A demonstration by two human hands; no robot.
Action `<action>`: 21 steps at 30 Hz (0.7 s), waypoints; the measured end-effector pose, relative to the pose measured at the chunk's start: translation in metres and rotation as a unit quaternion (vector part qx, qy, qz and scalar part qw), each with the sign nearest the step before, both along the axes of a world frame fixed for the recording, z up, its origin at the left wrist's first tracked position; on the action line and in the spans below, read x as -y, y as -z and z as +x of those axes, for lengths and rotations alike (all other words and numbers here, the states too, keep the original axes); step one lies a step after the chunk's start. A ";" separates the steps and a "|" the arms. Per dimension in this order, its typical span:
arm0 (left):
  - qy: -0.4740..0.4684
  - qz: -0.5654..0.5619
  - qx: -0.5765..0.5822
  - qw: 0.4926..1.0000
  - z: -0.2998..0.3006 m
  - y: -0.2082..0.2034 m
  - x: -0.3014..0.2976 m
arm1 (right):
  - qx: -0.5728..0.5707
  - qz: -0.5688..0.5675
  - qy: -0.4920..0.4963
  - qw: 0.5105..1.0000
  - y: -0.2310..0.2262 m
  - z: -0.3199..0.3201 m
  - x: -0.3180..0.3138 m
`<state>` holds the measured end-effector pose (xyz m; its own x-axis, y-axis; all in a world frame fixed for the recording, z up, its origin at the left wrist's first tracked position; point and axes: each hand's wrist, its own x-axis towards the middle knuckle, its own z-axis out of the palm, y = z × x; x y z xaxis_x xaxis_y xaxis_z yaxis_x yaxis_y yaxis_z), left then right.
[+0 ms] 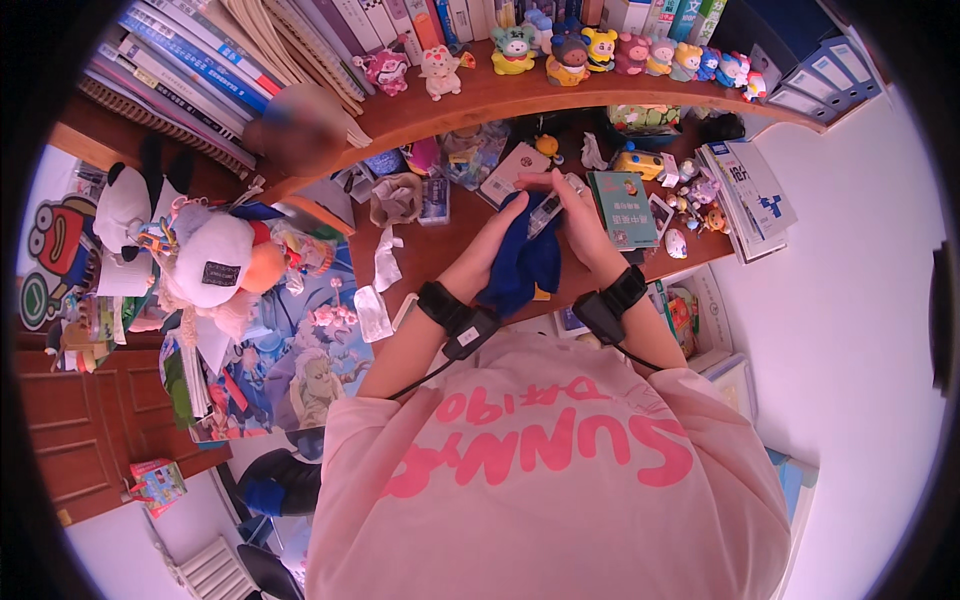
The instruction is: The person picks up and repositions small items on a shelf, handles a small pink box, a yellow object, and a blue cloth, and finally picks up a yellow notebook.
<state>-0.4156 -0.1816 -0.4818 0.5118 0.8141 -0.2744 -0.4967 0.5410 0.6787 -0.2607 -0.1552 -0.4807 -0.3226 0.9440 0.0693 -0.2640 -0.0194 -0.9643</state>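
Note:
Above the desk, in front of my chest, my two hands are close together. My left hand (503, 225) is closed on a dark blue cloth (525, 262), which hangs down between my wrists. In my right hand (582, 215) is a small clear-and-grey object (543, 213), partly covered by the cloth and fingers; its kind I cannot make out. The cloth touches this object. Close by on the right lies a green book (626, 208), and a pale notebook (513, 172) lies just beyond my hands.
A curved wooden shelf (480, 103) with several figurines and books spans the far side. Left of my hands are a paper bag (396, 198) and crumpled tissue (376, 312). Plush toys (212, 255) sit at the left. Stacked books (745, 195) stand at the right.

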 end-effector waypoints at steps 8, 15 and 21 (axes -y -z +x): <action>0.103 -0.101 0.091 0.985 -0.015 -0.004 0.009 | -0.125 -0.065 -0.015 0.990 -0.009 0.001 -0.008; 0.048 -0.034 0.059 0.997 -0.025 0.001 0.009 | -0.197 -0.045 0.031 0.979 -0.034 0.022 -0.014; -0.050 -0.058 0.055 0.996 -0.016 0.008 0.000 | -0.066 -0.011 0.016 0.998 -0.024 -0.008 0.005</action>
